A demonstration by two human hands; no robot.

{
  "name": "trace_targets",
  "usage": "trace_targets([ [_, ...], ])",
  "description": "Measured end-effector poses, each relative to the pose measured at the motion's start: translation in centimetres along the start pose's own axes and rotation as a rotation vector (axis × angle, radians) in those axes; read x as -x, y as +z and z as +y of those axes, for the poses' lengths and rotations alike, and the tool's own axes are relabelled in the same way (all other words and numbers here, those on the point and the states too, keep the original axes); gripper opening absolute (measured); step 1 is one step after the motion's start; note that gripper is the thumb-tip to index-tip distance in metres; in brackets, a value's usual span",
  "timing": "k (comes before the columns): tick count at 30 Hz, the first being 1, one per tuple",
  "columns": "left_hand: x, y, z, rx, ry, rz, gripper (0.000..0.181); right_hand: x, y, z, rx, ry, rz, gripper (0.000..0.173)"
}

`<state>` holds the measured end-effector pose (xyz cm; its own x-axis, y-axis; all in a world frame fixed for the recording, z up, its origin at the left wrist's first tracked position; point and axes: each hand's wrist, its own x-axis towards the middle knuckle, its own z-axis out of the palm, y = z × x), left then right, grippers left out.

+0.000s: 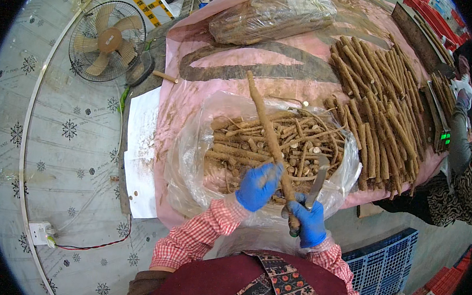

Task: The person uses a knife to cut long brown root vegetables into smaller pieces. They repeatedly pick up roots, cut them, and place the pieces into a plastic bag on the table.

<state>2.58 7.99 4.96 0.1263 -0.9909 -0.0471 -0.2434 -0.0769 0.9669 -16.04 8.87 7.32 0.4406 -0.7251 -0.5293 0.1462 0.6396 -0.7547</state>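
A long brown root, likely yam [268,127], slants over an open clear plastic bag [188,152] that holds cut root pieces and thin ends [235,151]. My left hand [260,186], in a blue glove, is at the root's middle; whether its fingers close on it cannot be told. My right hand [309,222], also gloved in blue, grips the root's lower end together with a knife, whose blade [319,181] points up, away from me. To the right of the bag lie many similar roots [380,138] in stacked rows on the pink table cover [224,80].
A plastic-wrapped bundle of roots [271,17] lies at the table's far side. A fan [109,39] stands at the left. At the right, a co-worker's gloved hand [463,88] is beside a scale [444,137] bearing roots. A blue plastic pallet [381,258] stands below right.
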Motion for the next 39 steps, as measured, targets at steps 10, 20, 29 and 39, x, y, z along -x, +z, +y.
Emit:
trace_targets([
  [10,-5.5,-0.9,2.8,0.974,-0.431,0.188,0.061,0.7,-1.4,0.2,-0.426,0.309,-0.258,0.043],
  [20,-5.7,-0.3,-3.5,0.623,-0.326,0.520,0.045,2.6,-0.7,-1.6,-0.014,0.120,0.022,0.018],
  [29,0.6,3.1,0.1,0.582,-0.508,0.280,0.037,2.0,-1.8,-1.1,-0.299,0.116,-0.043,0.022],
  [39,4.0,2.8,1.9,-0.532,0.609,-0.152,0.026,1.1,-3.1,-1.2,-0.203,0.102,-0.034,0.027],
])
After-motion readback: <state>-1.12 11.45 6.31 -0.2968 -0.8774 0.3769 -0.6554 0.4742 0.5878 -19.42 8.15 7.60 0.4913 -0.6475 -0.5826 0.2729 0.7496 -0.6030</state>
